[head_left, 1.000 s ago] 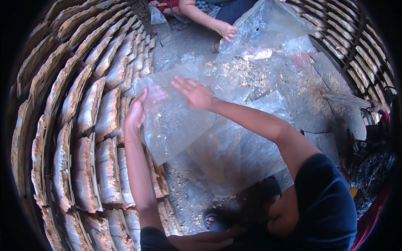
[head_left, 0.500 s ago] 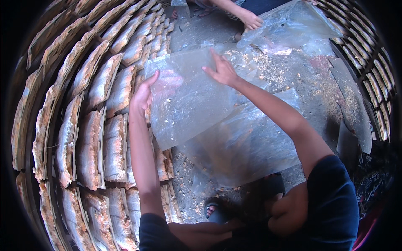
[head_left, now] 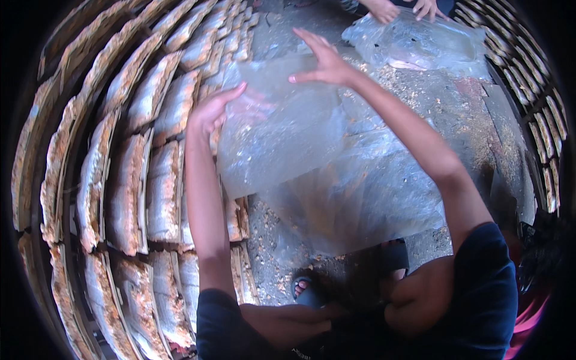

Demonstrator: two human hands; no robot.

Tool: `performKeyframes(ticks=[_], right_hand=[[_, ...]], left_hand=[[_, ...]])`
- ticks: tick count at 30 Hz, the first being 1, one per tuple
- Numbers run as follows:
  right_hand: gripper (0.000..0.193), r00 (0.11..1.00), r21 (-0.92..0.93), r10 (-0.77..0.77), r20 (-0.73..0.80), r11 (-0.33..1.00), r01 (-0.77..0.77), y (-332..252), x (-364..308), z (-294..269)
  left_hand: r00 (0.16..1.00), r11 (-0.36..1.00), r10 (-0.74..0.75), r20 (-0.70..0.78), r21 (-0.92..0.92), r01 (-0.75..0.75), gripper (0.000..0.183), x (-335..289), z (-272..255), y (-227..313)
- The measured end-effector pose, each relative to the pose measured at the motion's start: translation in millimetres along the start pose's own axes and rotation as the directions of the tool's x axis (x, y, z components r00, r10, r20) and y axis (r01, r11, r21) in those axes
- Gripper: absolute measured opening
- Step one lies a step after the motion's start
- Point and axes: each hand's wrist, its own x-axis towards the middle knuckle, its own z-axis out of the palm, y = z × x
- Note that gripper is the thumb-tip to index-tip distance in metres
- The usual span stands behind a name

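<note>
A flat, cloudy translucent plastic sheet (head_left: 288,138) hangs in front of me, tilted over the ground. My left hand (head_left: 210,114) grips its left edge, thumb on the near face; the fingers show faintly through the sheet from behind. Near the sheet's upper right, my right hand (head_left: 330,66) is open with thumb and fingers spread. Whether its thumb touches the sheet I cannot tell. Beneath and to the right lies a larger crumpled plastic sheet (head_left: 372,192), spread over the ground by my feet.
Rows of curved slats with crusty orange-brown edges (head_left: 129,192) stand close on my left; similar rows (head_left: 546,144) curve along the right. Another person's hands (head_left: 414,11) rest at a crumpled plastic sheet (head_left: 432,42) at the far right. Pale crumbs litter the grey ground (head_left: 270,222).
My right hand has lifted up and right, its fingers spreading off the sheet. The left hand has tipped slightly with the sheet. The other person's hands have shifted over their plastic, which now lies lower.
</note>
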Motion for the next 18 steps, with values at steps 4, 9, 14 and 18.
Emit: performKeyframes(ticks=[4, 9, 14, 18], right_hand=[[0.075, 0.946, 0.272, -0.277, 0.167, 0.935, 0.226, -39, 18, -7], [0.03, 0.989, 0.264, -0.1, 0.106, 0.962, 0.069, -50, 40, -26], [0.017, 0.981, 0.262, 0.134, -0.142, 0.961, -0.093, -32, 51, -77], [0.019, 0.901, 0.355, 0.192, -0.389, 0.934, -0.046, -6, 50, -106]], left_hand=[[0.993, 0.995, 0.089, -0.071, 0.051, -0.085, 0.054, 9, 15, 4], [0.945, 0.954, 0.279, -0.168, 0.16, -0.254, 0.059, 9, 15, 6], [0.944, 0.858, 0.329, 0.01, 0.415, -0.303, 0.043, 7, -6, -12], [0.937, 0.833, 0.336, -0.095, 0.494, -0.248, 0.029, 25, -28, -33]])
